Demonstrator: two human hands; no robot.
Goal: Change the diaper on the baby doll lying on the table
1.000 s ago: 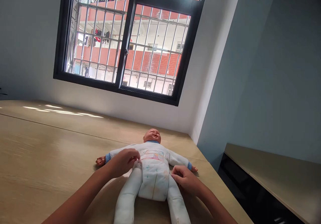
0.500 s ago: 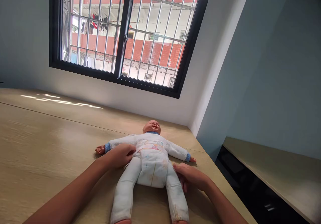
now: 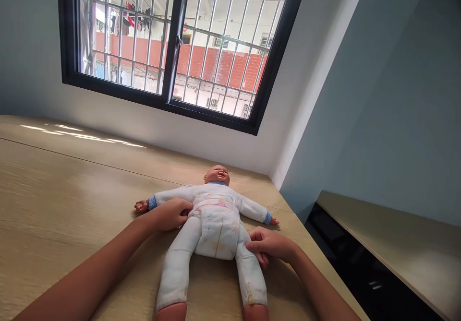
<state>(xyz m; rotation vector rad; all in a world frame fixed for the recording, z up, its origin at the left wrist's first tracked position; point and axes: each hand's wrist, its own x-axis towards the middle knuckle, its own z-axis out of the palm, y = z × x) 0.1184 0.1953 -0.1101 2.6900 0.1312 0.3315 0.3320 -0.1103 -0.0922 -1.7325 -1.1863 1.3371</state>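
A doll [image 3: 189,237] lies face up on the table [image 3: 54,215], feet nearest, close to the right edge. The right hand [image 3: 271,244] lays its thumb on one thigh [image 3: 241,254]; the left hand [image 3: 171,214] curls at the side of the diaper [image 3: 219,230]. Whether either grips, I cannot tell. The doll's head [image 3: 217,173] lies near the far edge.

Forearms [image 3: 108,263] stretched forward, left hand [image 3: 170,214] curled, right hand [image 3: 271,244] half-curled
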